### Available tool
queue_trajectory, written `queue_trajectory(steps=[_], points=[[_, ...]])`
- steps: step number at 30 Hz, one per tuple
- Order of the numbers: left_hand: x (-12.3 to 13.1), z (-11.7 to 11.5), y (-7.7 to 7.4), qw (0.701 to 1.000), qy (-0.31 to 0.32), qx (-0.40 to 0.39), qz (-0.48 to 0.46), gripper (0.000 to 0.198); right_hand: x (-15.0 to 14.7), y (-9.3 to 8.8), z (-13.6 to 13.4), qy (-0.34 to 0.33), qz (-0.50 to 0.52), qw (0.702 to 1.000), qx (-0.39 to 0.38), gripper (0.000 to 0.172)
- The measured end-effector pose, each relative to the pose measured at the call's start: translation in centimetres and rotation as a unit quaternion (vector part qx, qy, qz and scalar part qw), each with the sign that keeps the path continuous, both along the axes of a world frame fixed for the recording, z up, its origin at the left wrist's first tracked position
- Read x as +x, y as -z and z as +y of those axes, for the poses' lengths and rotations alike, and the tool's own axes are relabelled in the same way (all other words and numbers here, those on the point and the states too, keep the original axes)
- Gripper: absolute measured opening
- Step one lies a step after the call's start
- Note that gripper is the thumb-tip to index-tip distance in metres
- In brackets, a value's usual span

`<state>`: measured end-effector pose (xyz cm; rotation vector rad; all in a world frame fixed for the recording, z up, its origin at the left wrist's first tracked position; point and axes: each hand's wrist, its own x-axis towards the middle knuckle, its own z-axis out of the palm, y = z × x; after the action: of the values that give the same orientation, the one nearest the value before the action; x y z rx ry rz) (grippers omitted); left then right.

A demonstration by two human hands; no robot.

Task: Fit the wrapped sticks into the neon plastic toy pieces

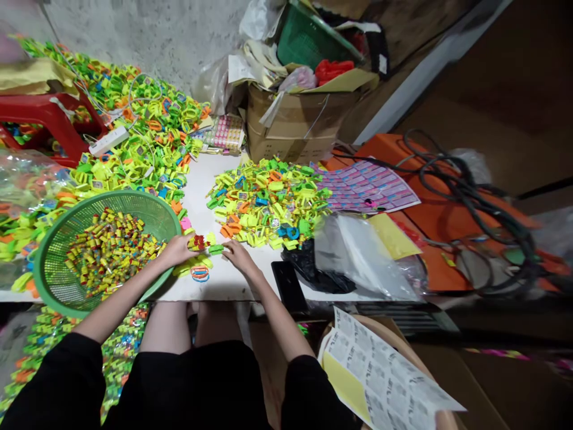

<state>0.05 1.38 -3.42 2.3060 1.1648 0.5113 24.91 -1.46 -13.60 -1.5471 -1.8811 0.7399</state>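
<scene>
Right now pinching a small red-and-yellow piece in the left hand and gripping a green plastic clip in the right hand. Both closed on their parts, with the two pieces close together, seemingly touching, just above the white worktop near its front edge. Looks like a fitting of one part to the other, so best to line them up square before pressing, with fingertips close to the meeting point and wrists rested on the surface. Mind the front edge: easy to lose a dropped part to the lap or the floor. Little bare room here, hemmed in by the green basket of more red-and-yellow pieces under the left forearm, by the heap of neon clips just beyond, and by a black phone lying at the edge beside the right forearm. Also an orange-and-blue ring directly below the hands. Better to work within that small white patch, with short moves and elbows tucked in.
</scene>
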Motion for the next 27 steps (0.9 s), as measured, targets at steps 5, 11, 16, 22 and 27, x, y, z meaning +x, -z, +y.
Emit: queue_trajectory(steps=[5,11,16,22,27], points=[[-0.1,0.0,0.1,0.999,0.019,-0.018,-0.021,0.021,0.1,-0.5,0.5,-0.034,0.006,0.999,0.007,0.024],[-0.1,-0.1,-0.1,0.997,0.058,0.018,-0.046,0.025,-0.1,-0.9,0.6,-0.052,0.032,0.998,0.022,0.017],[0.0,-0.1,0.2,0.999,0.030,-0.001,-0.016,0.025,-0.5,-4.0,-0.5,0.006,0.165,0.986,0.021,0.018],[0.0,-0.2,0.2,0.999,-0.013,-0.019,-0.028,0.033,-1.8,-9.2,-2.9,-0.006,0.314,0.949,0.010,0.025],[0.1,-0.4,0.0,0.999,-0.010,-0.023,-0.048,0.028,-3.3,-9.7,-2.6,0.039,0.464,0.882,-0.075,0.031]])
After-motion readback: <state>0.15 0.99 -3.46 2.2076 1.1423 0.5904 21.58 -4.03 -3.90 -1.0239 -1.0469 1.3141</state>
